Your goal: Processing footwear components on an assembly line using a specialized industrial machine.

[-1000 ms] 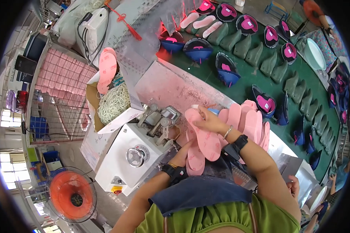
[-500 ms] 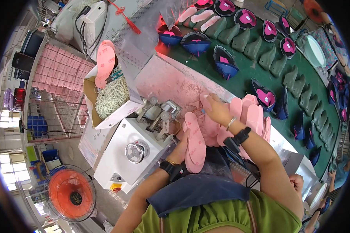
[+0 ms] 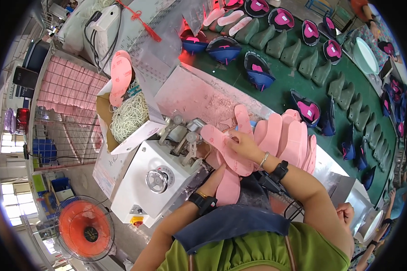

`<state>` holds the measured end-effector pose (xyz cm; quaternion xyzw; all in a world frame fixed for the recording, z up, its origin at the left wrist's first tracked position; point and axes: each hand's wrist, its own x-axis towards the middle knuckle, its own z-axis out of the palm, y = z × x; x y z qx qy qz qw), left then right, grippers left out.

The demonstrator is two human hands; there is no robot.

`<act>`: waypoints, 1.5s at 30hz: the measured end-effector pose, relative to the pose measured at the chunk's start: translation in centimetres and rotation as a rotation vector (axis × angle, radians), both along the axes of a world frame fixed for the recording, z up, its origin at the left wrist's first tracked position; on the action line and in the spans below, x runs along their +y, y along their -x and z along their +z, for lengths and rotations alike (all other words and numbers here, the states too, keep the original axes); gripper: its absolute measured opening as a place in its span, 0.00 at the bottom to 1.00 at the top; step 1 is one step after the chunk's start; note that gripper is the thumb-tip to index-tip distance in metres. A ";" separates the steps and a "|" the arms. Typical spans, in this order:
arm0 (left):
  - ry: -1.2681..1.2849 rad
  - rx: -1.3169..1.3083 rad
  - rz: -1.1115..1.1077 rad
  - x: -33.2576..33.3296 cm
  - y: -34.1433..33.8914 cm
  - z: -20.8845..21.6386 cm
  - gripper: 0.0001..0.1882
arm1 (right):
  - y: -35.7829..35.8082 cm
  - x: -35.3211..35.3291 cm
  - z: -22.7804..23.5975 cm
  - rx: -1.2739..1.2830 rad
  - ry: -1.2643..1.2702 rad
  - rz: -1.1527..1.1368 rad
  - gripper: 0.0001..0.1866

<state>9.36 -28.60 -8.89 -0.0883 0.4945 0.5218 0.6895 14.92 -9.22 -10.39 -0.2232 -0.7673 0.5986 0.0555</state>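
Note:
A pink insole (image 3: 219, 141) lies slanted across in front of me, its edge pinched between the thumb and fingers of my right hand (image 3: 245, 148). Beneath it another pink insole (image 3: 228, 189) rests against my left hand (image 3: 212, 181), which grips it from the left. The left fingers are largely hidden behind the insoles. Just beyond my right hand, one more pink insole (image 3: 242, 118) leans on the dusty work surface. To the left of my hands stands a white machine (image 3: 142, 192) with a metal handwheel (image 3: 157, 181) and a roller head (image 3: 190, 147).
Upright pink insoles (image 3: 291, 140) stand in a row right of my right hand. An open carton (image 3: 105, 113) of pale cord sits behind the machine, with an insole (image 3: 121, 77) on it. The green conveyor (image 3: 289, 77) carries shoe uppers and dark lasts. An orange fan (image 3: 83, 230) stands lower left.
My right hand has come back toward me from the dusty surface and now holds an insole over the ones at my left hand. A separate insole shows where the right hand was.

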 end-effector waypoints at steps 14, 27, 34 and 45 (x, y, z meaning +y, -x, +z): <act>-0.112 -0.160 0.070 1.7 0.0 -1.9 0.27 | 5.9 4.4 3.3 0.171 -0.642 -0.032 0.14; -0.253 -0.146 0.237 1.2 -0.5 -5.8 0.25 | 8.7 -1.6 0.3 -0.066 -0.008 -0.277 0.21; -0.025 -0.095 0.194 4.5 0.4 -5.1 0.16 | 14.4 6.7 -2.2 0.010 -0.115 -0.262 0.16; 0.094 0.090 0.156 7.7 1.5 0.0 0.23 | 17.3 37.0 -1.7 0.139 0.216 -0.718 0.24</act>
